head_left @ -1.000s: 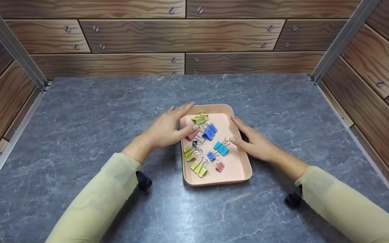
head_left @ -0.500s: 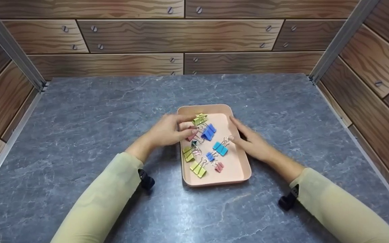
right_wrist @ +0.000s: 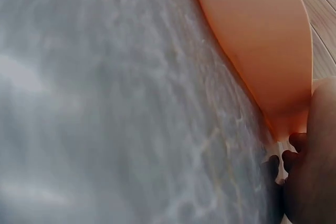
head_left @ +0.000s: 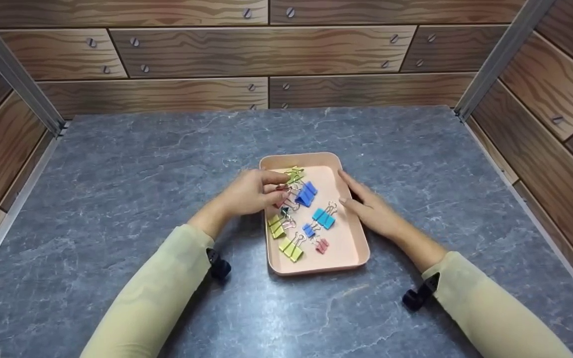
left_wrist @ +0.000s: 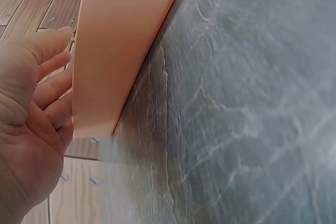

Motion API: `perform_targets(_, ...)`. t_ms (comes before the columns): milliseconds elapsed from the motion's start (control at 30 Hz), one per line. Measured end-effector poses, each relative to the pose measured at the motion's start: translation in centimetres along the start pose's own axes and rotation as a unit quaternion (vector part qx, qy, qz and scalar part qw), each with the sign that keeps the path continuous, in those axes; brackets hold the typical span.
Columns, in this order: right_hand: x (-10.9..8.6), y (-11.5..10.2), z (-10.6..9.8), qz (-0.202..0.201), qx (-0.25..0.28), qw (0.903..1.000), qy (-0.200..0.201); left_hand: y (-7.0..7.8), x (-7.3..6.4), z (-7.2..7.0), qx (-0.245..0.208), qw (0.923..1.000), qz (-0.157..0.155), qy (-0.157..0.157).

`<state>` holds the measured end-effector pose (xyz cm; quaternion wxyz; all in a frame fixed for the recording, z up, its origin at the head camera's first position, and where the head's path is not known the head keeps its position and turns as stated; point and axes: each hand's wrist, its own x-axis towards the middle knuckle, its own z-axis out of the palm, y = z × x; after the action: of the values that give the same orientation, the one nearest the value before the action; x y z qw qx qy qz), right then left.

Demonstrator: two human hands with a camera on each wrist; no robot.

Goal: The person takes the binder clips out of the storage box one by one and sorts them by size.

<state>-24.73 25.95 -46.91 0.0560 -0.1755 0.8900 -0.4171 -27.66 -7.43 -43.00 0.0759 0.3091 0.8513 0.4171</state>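
Note:
A shallow pink tray (head_left: 341,248) lies on the table in the head view, with several coloured binder clips inside. My left hand (head_left: 246,194) reaches over the tray's left rim, thumb and fingers around a red binder clip (head_left: 279,200) that they partly hide. Close to those fingers are a yellow-green clip (head_left: 295,174) and a blue clip (head_left: 306,194). On the tray's right side rests my right hand (head_left: 373,211), fingers fairly straight along the outer wall and thumb at the rim. The wrist views show the left hand (left_wrist: 37,98) and right hand (right_wrist: 315,161) beside the tray's outer wall.
Also in the tray lie a light-blue clip (head_left: 324,218), a small blue clip (head_left: 309,229), a small pink clip (head_left: 322,245) and yellow-green clips (head_left: 291,249) at the near left. The grey marbled table (head_left: 167,149) is bordered by wood-patterned walls (head_left: 192,52).
My left hand has come down from the tray's left rim into the tray, its fingers closing around the red clip. The right thumb has drawn back slightly to the rim.

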Motion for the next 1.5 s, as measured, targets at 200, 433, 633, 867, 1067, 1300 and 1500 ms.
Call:
perform_targets(200,-0.07,0.09,-0.04,0.007,0.010,0.9999,0.002,0.16,0.32,0.19,-0.007,1.0000,0.002,-0.001)
perform_targets(433,-0.07,0.11,0.00,0.007,0.010,0.9999,0.008,0.13,0.56,0.37,-0.004,1.0000,0.003,-0.004)
perform_targets(633,-0.06,0.00,-0.02,0.008,0.009,0.9999,0.011,0.10,0.79,0.42,0.007,0.9999,0.009,-0.005)
perform_targets(867,-0.01,0.04,0.04,0.005,-0.002,0.9999,0.011,0.08,0.92,0.51,-0.007,1.0000,0.000,-0.006)
perform_targets(1067,-0.07,0.04,0.16,0.008,0.000,0.9999,0.014,0.14,1.03,0.56,0.011,0.9999,0.002,-0.004)
perform_targets(1300,-0.25,0.18,0.34,0.008,0.002,0.9998,0.015,0.30,0.98,0.68,-0.007,0.9997,-0.017,-0.013)
perform_targets(1500,-0.33,0.26,0.37,0.012,-0.002,0.9998,0.017,0.66,0.76,0.78,-0.038,0.9987,-0.029,-0.017)
